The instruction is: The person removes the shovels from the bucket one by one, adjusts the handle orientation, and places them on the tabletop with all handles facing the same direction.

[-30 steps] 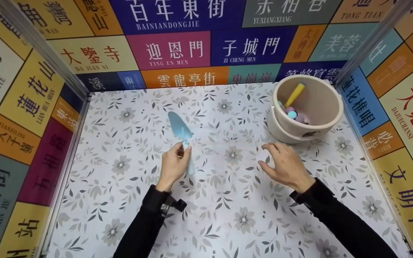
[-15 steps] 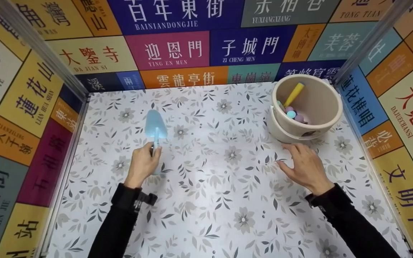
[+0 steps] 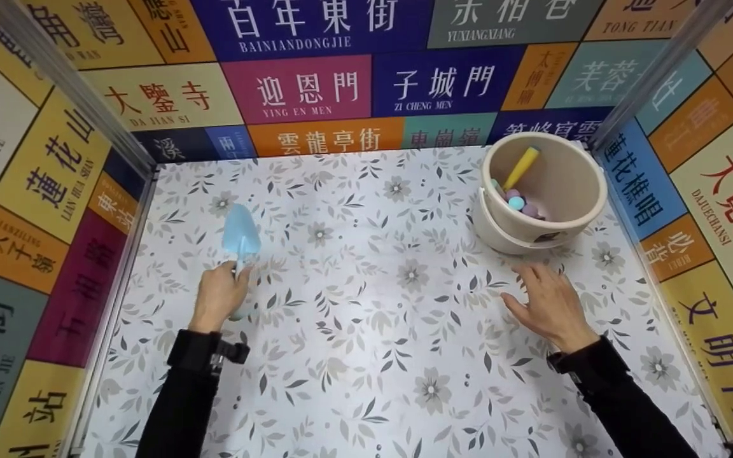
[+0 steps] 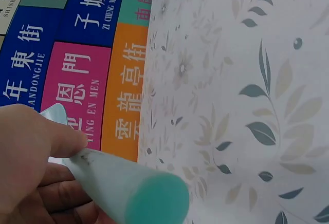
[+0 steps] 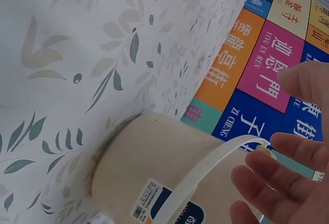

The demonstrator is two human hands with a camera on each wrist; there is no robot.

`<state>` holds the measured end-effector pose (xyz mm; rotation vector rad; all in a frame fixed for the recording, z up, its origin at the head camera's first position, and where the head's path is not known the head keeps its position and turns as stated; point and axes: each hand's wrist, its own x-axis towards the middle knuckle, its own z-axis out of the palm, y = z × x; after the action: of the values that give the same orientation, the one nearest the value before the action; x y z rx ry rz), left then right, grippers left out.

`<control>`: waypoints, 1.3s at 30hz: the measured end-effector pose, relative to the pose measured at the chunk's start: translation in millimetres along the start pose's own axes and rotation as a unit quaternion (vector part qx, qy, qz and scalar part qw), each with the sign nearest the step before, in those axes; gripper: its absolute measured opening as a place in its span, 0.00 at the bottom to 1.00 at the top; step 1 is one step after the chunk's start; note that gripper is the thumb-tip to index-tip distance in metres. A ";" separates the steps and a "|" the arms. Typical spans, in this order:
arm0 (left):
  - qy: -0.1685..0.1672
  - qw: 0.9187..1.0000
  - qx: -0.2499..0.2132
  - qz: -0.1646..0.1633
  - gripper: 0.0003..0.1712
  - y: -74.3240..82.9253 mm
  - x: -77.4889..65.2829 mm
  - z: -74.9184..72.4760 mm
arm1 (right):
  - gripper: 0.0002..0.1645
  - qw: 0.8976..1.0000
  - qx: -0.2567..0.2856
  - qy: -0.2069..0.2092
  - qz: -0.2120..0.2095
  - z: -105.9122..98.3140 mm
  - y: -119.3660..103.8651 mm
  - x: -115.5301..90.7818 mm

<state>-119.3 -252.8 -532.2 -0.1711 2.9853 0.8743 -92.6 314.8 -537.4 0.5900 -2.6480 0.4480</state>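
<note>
My left hand (image 3: 219,296) grips a light blue trowel (image 3: 240,230) by its handle at the left of the table, the blade pointing away from me. Close up in the left wrist view, thumb and fingers wrap the pale handle (image 4: 118,178), its rounded teal end facing the camera. On the other side, my right hand (image 3: 551,305) is held with fingers spread and nothing in them, just in front of a beige bucket (image 3: 500,229). Inside the bucket lie a yellow stick-like piece (image 3: 522,168) and several small purple and turquoise balls (image 3: 515,203).
A white carrying handle (image 5: 198,170) hangs along the bucket's side, near a printed label (image 5: 149,201). Panels with large characters (image 3: 309,89) wall the table at the back and both sides. The tabletop (image 3: 366,318) wears a floral covering.
My left hand has carried the trowel leftward across the table, and its blade has turned face-up. My right hand has shifted right and slightly toward me.
</note>
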 end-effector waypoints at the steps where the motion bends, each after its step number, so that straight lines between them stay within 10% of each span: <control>1: -0.007 1.000 0.004 -0.005 0.24 -4.8 0.5 -0.9 | 0.30 1.000 -0.002 -0.003 0.004 0.3 0.7 -1.1; 22: -0.145 0.978 0.059 -0.141 0.25 -94.6 22.3 -10.7 | 0.30 0.998 -0.011 -0.043 0.042 6.5 6.4 -10.3; 39: -0.170 0.964 0.088 -0.183 0.20 -100.8 28.7 -5.1 | 0.30 0.997 -0.020 -0.062 0.038 9.5 5.7 -13.1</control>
<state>-136.5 -342.7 -583.6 -0.4923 2.5737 0.5319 -87.2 320.5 -552.7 0.5220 -2.7984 0.3911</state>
